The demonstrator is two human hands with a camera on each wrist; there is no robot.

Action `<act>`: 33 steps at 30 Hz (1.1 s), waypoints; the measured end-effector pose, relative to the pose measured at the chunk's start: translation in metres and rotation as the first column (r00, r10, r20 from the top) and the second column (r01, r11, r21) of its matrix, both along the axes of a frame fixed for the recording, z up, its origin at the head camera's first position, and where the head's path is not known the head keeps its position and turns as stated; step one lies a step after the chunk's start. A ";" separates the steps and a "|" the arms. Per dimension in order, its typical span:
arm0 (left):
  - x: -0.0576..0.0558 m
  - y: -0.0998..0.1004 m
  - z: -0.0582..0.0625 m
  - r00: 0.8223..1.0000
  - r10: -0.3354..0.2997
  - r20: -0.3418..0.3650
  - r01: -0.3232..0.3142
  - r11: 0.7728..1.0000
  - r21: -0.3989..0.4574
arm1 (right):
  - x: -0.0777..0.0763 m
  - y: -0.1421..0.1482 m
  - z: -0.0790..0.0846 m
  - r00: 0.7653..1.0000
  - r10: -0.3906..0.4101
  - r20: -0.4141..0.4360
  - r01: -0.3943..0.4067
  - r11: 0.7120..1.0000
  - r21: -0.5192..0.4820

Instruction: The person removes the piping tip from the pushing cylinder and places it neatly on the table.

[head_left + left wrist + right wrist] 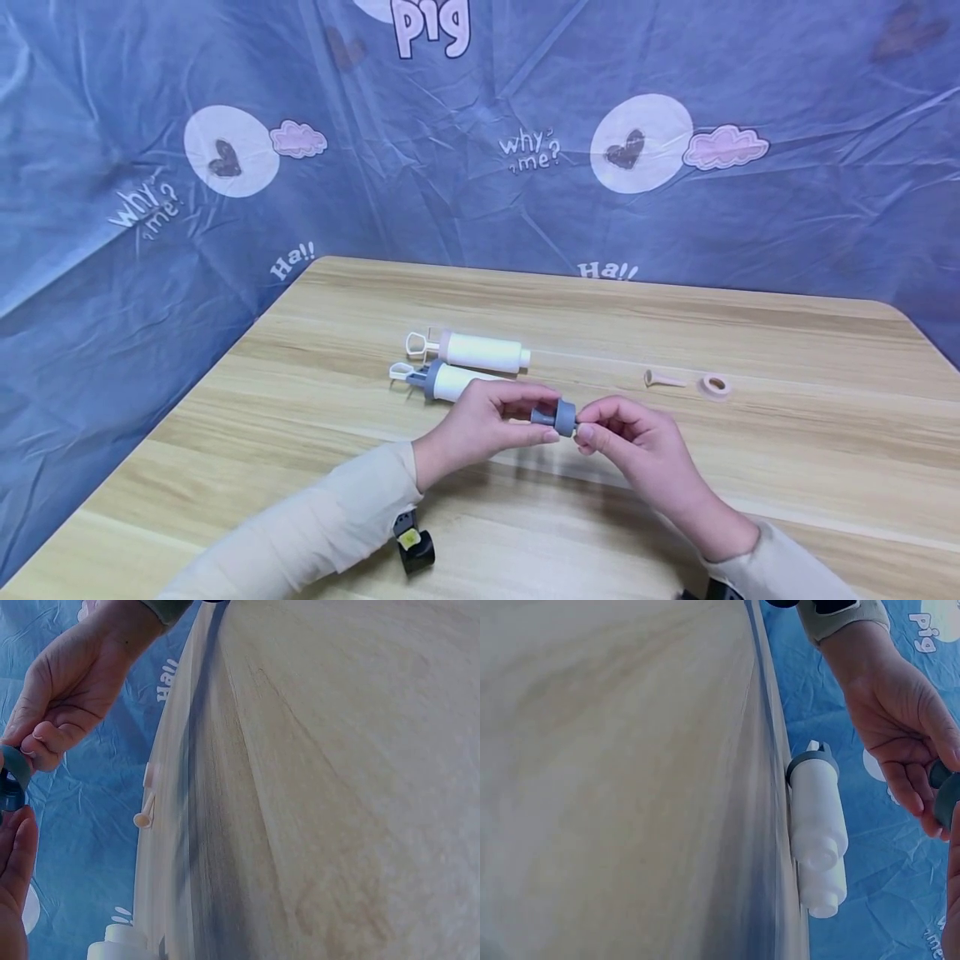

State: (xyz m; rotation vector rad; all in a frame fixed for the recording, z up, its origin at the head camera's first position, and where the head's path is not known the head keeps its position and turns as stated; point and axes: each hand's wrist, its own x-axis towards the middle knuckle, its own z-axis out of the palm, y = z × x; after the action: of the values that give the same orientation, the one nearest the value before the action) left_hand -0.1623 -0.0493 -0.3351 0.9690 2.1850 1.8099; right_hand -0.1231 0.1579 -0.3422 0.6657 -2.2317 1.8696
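Note:
Above the table, both hands meet at a grey ring-shaped cap (pixel 566 418) with a small grey funnel-shaped nozzle (pixel 540 417) running through it. My left hand (pixel 487 427) pinches the cap between thumb and fingers. From the other side, my right hand (pixel 643 440) pinches the nozzle's thin end, mostly hidden by the fingertips. Behind the left hand lies a white syringe-like tube with a grey collar (pixel 459 382), partly covered by that hand. A similar white tube with a pale pink collar (pixel 483 351) lies just beyond it.
A pale pink nozzle (pixel 664 379) and a pale pink ring cap (pixel 715 385) lie on the wooden table (pixel 810 450) at the right. A blue printed cloth (pixel 450 208) hangs behind the table's far edge. A black wrist camera (pixel 415 546) sits below the left sleeve.

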 end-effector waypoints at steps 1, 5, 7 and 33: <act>0.000 0.000 0.000 1.000 -0.003 0.012 0.003 1.000 0.004 | 0.000 0.000 0.000 1.000 -0.003 0.001 0.003 1.000 0.000; 0.001 0.001 -0.002 0.998 -0.007 0.059 0.006 1.000 0.020 | 0.000 -0.001 0.000 1.000 -0.008 0.006 0.008 1.000 -0.009; 0.001 0.001 -0.003 0.997 -0.011 0.080 0.008 0.999 0.032 | 0.000 0.000 -0.001 1.000 -0.004 0.009 0.004 1.000 -0.019; 0.003 0.005 0.000 0.998 0.032 0.051 -0.036 0.997 0.070 | -0.002 -0.004 -0.004 0.996 0.093 0.003 -0.089 0.969 -0.229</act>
State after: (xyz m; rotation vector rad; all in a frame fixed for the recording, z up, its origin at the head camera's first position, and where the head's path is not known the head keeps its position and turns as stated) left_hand -0.1593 -0.0446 -0.3355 0.8949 2.1342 1.9171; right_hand -0.1251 0.1539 -0.3462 0.7270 -1.9811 2.1385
